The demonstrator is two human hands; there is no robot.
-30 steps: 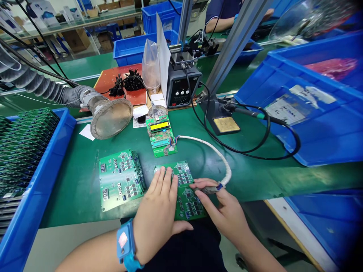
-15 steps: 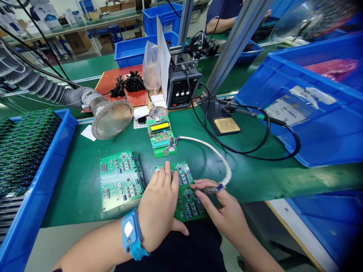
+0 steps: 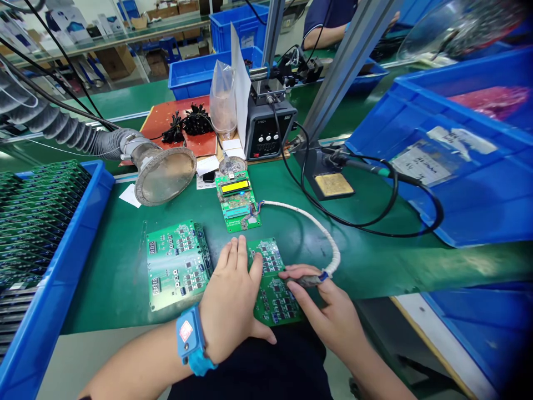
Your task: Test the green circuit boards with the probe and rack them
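Note:
A green circuit board (image 3: 272,258) lies at the front edge of the bench. Across its left side rests my left hand (image 3: 231,294), fingers stretched out flat, with a blue wrist strap (image 3: 191,339) on the wrist. My right hand (image 3: 333,311) pinches a dark, taped probe (image 3: 308,280) whose tip is over the board's middle; whether it touches is hidden. A white-wrapped cable (image 3: 318,225) runs from the probe to a small programmer board (image 3: 235,201) with a lit yellow display. Left of my left hand sits a stack of similar circuit boards (image 3: 177,266).
A blue bin (image 3: 89,205) packed with upright boards stands at left, under a fume extraction hose (image 3: 166,175). Behind are a soldering station (image 3: 268,128) and an iron in its stand (image 3: 333,185). A large blue bin (image 3: 441,205) is at right. A co-worker's arm (image 3: 325,36) shows at the back.
My left hand has slid slightly left, baring more of the board's upper left part. My right hand and the probe have stayed almost where they were.

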